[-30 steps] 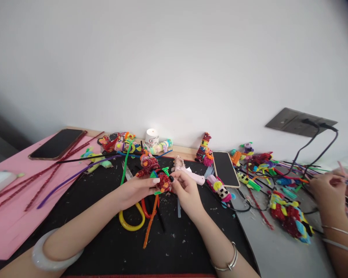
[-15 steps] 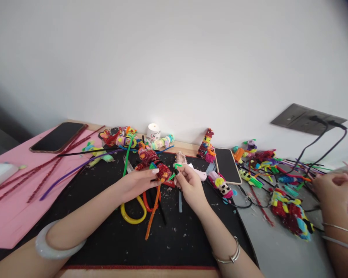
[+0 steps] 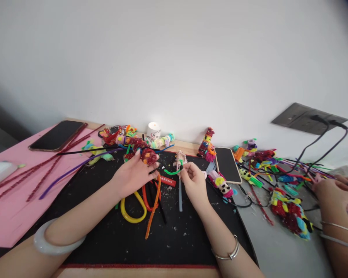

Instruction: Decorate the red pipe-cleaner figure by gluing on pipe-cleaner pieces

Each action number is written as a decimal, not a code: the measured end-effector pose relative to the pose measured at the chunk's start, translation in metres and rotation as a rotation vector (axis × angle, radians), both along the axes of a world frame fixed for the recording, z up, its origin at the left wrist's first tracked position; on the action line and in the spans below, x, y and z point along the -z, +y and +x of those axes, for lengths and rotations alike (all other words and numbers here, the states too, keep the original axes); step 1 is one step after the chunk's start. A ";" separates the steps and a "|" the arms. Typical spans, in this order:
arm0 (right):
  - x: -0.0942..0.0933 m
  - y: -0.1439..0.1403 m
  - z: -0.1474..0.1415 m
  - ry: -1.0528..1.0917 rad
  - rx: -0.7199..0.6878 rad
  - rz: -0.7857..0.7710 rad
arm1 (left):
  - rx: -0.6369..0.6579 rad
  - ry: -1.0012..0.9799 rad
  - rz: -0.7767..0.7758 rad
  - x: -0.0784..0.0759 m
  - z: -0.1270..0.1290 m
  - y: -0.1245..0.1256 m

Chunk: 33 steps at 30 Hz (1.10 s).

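Note:
My left hand (image 3: 136,170) has its fingers around a red tinsel pipe-cleaner figure (image 3: 149,156), raised above the black mat (image 3: 110,239). In my right hand (image 3: 193,183), thumb and forefinger pinch a short green pipe cleaner (image 3: 171,173), whose curved end points left towards the figure. Below the left hand lie scissors with yellow and orange-red handles (image 3: 133,221). An orange pipe cleaner (image 3: 151,216) crosses beside them. Between the hands is a red strip with pale marks (image 3: 167,181). A pale pinkish object (image 3: 180,157) stands behind the right hand, partly hidden.
A dark phone (image 3: 57,135) and red tinsel stems (image 3: 43,175) lie on pink sheeting at left. By the wall stand a paper cup (image 3: 154,131) and a red figure (image 3: 207,144). Another phone (image 3: 228,165) and colourful figures lie right. A co-worker's hands (image 3: 333,193) work at far right.
My left hand has lifted and turned the red figure up and left, away from my right hand. The green pipe cleaner now shows longer, apart from the figure.

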State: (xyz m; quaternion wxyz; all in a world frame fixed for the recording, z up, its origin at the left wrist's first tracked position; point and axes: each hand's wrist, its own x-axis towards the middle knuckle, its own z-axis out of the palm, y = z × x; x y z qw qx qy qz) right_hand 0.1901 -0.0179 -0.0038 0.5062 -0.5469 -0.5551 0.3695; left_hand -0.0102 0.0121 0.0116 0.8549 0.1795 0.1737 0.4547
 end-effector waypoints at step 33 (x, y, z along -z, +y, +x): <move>-0.004 0.001 0.003 -0.054 -0.071 0.088 | -0.179 0.355 0.239 0.005 0.016 -0.007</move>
